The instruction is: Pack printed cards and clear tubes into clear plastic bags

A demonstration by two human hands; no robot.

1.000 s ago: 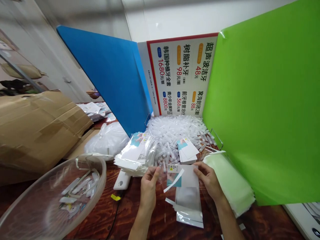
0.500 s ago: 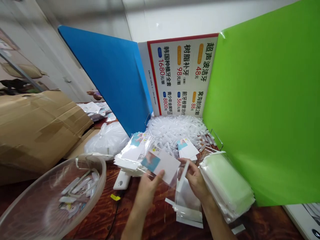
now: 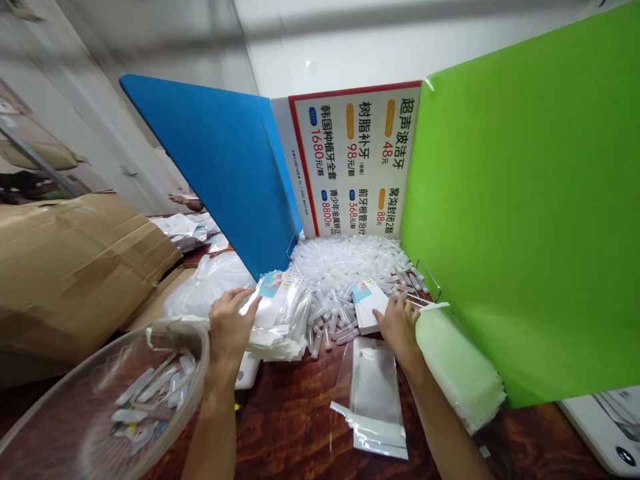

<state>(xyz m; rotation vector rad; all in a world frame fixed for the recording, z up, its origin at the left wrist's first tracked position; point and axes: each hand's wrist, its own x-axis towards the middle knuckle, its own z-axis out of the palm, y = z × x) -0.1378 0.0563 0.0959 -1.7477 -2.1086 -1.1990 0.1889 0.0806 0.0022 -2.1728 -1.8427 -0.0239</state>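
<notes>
My left hand (image 3: pixel 233 327) is at the left edge of a thick stack of cards in clear plastic sleeves (image 3: pixel 277 320), its thumb and fingers apart. My right hand (image 3: pixel 403 327) reaches to a small pile of white cards with a blue picture corner (image 3: pixel 370 303). Its thumb touches the pile's right side and the fingers lie beyond, apart from the thumb. Below, clear plastic bags with white strips (image 3: pixel 377 400) lie flat on the table. A stack of greenish-looking clear bags (image 3: pixel 457 360) sits by my right wrist.
Small clear plastic tubes (image 3: pixel 350 267) are heaped before the printed board (image 3: pixel 355 160), between blue (image 3: pixel 215 160) and green panels (image 3: pixel 515 213). At left stand a plastic basket (image 3: pixel 200 360) and a cardboard box (image 3: pixel 80 267). Another person's hand (image 3: pixel 185 200) shows behind the blue panel.
The card held in its clear sleeve has left the space between my hands. My left hand has moved left to the sleeved stack, my right hand up to the white card pile.
</notes>
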